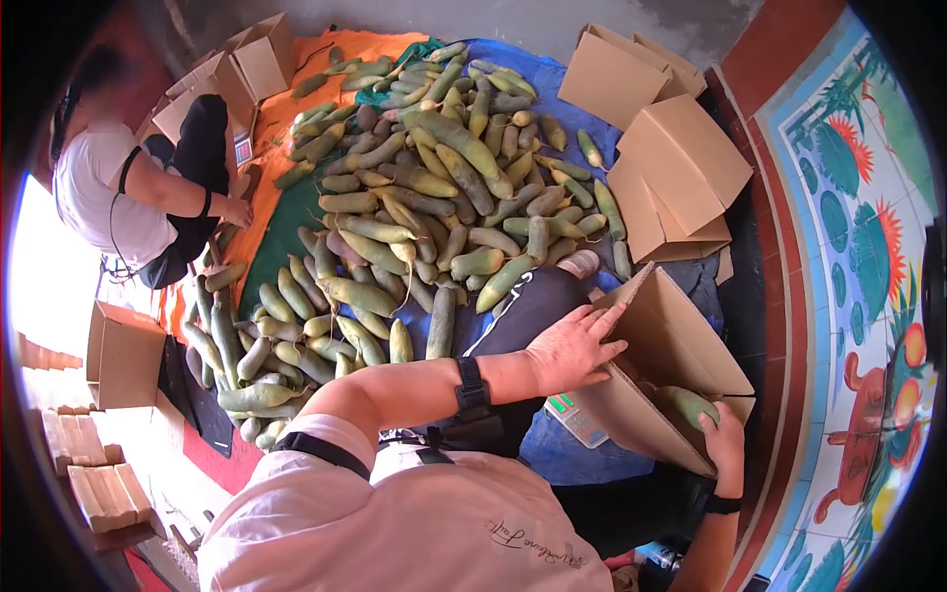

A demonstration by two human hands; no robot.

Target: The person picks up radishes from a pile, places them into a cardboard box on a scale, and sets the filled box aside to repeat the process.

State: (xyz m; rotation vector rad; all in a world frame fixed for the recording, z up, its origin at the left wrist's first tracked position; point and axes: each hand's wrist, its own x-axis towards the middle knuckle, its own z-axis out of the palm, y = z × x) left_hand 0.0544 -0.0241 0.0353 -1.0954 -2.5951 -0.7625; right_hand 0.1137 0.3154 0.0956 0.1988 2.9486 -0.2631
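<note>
A long green radish (688, 407), partly inside an open cardboard box (631, 419), is gripped at its near end by my right hand (725, 441). The box leans tilted in front of me. My left hand (575, 347) rests with fingers spread against the box's upper left edge, touching the cardboard. Under the box sits a scale with a lit green display (560, 404), partly covered. More contents deep in the box are in shadow. A large heap of green radishes (434, 187) spreads out beyond my leg.
Folded cardboard boxes (681, 168) stand at the right, others at the back left (261, 54). Another person (118, 187) sits at the left beside an orange sheet (271, 128). A painted tile wall (858, 247) borders the right side.
</note>
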